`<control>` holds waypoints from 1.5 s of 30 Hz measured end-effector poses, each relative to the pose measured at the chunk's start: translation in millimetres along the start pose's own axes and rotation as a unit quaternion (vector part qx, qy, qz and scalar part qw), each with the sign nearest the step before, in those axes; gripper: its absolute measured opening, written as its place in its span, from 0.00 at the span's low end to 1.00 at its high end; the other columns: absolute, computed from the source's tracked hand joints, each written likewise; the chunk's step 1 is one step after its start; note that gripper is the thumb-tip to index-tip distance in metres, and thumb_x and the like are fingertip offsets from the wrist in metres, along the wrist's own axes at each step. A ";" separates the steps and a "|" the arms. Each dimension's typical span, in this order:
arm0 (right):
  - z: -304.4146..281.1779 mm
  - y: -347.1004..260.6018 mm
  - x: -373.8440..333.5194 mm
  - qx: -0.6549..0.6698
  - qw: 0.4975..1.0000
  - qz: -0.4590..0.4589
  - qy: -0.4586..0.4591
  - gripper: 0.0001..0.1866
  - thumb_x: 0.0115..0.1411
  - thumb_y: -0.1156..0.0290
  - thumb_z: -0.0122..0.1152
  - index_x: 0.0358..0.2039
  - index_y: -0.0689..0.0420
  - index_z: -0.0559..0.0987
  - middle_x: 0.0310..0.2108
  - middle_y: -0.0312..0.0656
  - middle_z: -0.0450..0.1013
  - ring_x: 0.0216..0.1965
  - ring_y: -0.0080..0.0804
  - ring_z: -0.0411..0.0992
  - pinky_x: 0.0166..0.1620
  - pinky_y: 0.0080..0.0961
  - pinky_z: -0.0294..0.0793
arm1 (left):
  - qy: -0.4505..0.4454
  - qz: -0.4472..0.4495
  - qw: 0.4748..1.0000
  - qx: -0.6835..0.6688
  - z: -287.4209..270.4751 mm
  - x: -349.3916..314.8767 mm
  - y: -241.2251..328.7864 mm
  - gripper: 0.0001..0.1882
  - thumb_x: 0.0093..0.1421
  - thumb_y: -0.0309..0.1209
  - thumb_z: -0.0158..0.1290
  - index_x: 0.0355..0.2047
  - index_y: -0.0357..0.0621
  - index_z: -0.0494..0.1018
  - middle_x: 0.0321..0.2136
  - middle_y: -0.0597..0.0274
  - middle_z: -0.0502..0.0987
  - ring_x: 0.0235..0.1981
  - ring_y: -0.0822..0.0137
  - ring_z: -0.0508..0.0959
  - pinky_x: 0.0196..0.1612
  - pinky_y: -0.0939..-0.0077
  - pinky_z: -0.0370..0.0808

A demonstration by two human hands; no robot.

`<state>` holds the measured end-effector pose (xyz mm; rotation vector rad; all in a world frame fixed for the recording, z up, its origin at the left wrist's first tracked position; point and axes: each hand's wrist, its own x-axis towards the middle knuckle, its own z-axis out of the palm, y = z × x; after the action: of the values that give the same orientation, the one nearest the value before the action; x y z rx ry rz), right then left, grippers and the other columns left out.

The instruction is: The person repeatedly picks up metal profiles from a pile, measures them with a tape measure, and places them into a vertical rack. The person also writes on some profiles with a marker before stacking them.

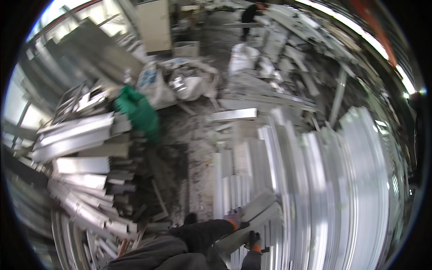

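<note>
My left hand (pixel 234 217), in a greyish glove with an orange cuff, grips the left edge of a short grey metal profile (pixel 238 239). Closer to me, my right hand (pixel 254 239), in a dark glove with an orange cuff, is closed at the right edge of the same piece. The profile lies slantwise over long silvery metal profiles (pixel 315 180). Against its far end rests another short grey piece (pixel 260 203). A small black thing (pixel 265 250) shows beside my right hand; its kind is unclear. Blur hides the exact finger positions.
At left stands a tall, uneven stack of metal offcuts (pixel 83 139) with ends jutting out. Beyond it are a green sack (pixel 137 112) and white bags (pixel 193 83) of scrap. A gritty floor strip (pixel 198 166) runs between the piles. A person (pixel 249 18) stands far back.
</note>
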<state>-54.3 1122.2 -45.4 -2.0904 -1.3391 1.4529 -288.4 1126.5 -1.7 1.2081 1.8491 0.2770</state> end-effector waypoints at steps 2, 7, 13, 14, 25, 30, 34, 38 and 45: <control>0.4 -6.2 -0.3 0.099 0.993 0.058 -0.035 0.40 0.59 0.49 0.68 0.62 0.64 0.69 0.46 0.53 0.77 0.34 0.38 0.77 0.36 0.34 0.78 | -0.001 -0.026 1.000 -0.008 -3.0 -2.9 6.0 0.68 0.43 0.76 0.57 0.70 0.36 0.52 0.65 0.31 0.61 0.67 0.34 0.59 0.69 0.51 0.57; 15.0 11.2 14.7 0.114 0.993 0.020 -0.037 0.44 0.57 0.49 0.69 0.65 0.64 0.65 0.49 0.53 0.76 0.36 0.37 0.77 0.36 0.34 0.77 | -0.046 0.000 0.999 -0.015 -19.2 -0.9 1.0 0.71 0.44 0.76 0.56 0.72 0.33 0.46 0.67 0.28 0.56 0.68 0.31 0.57 0.70 0.50 0.56; 12.4 20.0 18.6 0.122 0.990 0.028 -0.058 0.47 0.57 0.51 0.70 0.68 0.65 0.62 0.56 0.53 0.73 0.53 0.40 0.74 0.51 0.35 0.75 | -0.058 -0.041 0.997 -0.007 -30.1 22.3 -5.1 0.74 0.37 0.79 0.57 0.70 0.32 0.51 0.64 0.29 0.61 0.66 0.33 0.60 0.68 0.51 0.61; 12.8 13.1 16.0 0.152 0.987 0.017 -0.051 0.45 0.59 0.53 0.69 0.68 0.66 0.61 0.58 0.51 0.72 0.56 0.39 0.72 0.55 0.33 0.74 | -0.078 -0.038 0.996 -0.012 -34.4 26.6 -6.3 0.74 0.39 0.80 0.56 0.71 0.33 0.49 0.63 0.28 0.62 0.66 0.33 0.61 0.68 0.51 0.61; -19.2 -96.7 -36.7 0.128 0.983 -0.044 -0.127 0.41 0.58 0.57 0.72 0.67 0.59 0.66 0.41 0.49 0.80 0.37 0.32 0.79 0.39 0.30 0.81 | -0.055 -0.011 0.925 -0.375 -42.2 20.1 -15.1 0.56 0.46 0.56 0.71 0.62 0.28 0.57 0.51 0.41 0.75 0.49 0.53 0.79 0.51 0.60 0.78; -47.3 -159.8 -49.0 0.094 0.963 -0.093 -0.234 0.37 0.59 0.67 0.69 0.67 0.59 0.65 0.37 0.42 0.79 0.34 0.28 0.78 0.37 0.27 0.80 | -0.115 -0.044 0.880 -0.458 -104.6 -33.4 -23.0 0.45 0.58 0.60 0.59 0.63 0.38 0.62 0.48 0.51 0.78 0.47 0.59 0.79 0.49 0.64 0.77; -23.0 -219.1 -45.9 -0.067 0.948 -0.130 -0.284 0.41 0.55 0.67 0.71 0.68 0.57 0.64 0.43 0.42 0.77 0.37 0.29 0.77 0.38 0.29 0.80 | -0.154 -0.091 0.611 -0.771 -146.5 -39.9 -40.6 0.37 0.66 0.63 0.45 0.60 0.46 0.69 0.51 0.57 0.78 0.51 0.61 0.77 0.53 0.64 0.75; 39.8 -279.3 -23.8 -0.114 0.921 -0.157 -0.338 0.44 0.53 0.67 0.75 0.69 0.55 0.63 0.42 0.44 0.78 0.42 0.30 0.77 0.43 0.30 0.80 | -0.114 -0.052 0.517 -0.847 -169.4 -34.2 -77.2 0.38 0.67 0.65 0.42 0.61 0.48 0.70 0.55 0.56 0.76 0.54 0.59 0.75 0.59 0.63 0.71; 167.7 -428.0 22.3 -0.248 0.865 -0.175 -0.399 0.49 0.50 0.60 0.80 0.69 0.55 0.64 0.49 0.44 0.78 0.49 0.32 0.75 0.51 0.32 0.77 | -0.080 -0.051 0.450 -0.888 -317.5 -19.1 -149.4 0.35 0.68 0.59 0.42 0.63 0.46 0.66 0.58 0.58 0.73 0.58 0.60 0.71 0.62 0.63 0.68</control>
<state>-422.0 1325.2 142.8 -1.3181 -2.4645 2.0452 -623.1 1119.7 105.2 -0.4521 0.5045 1.4510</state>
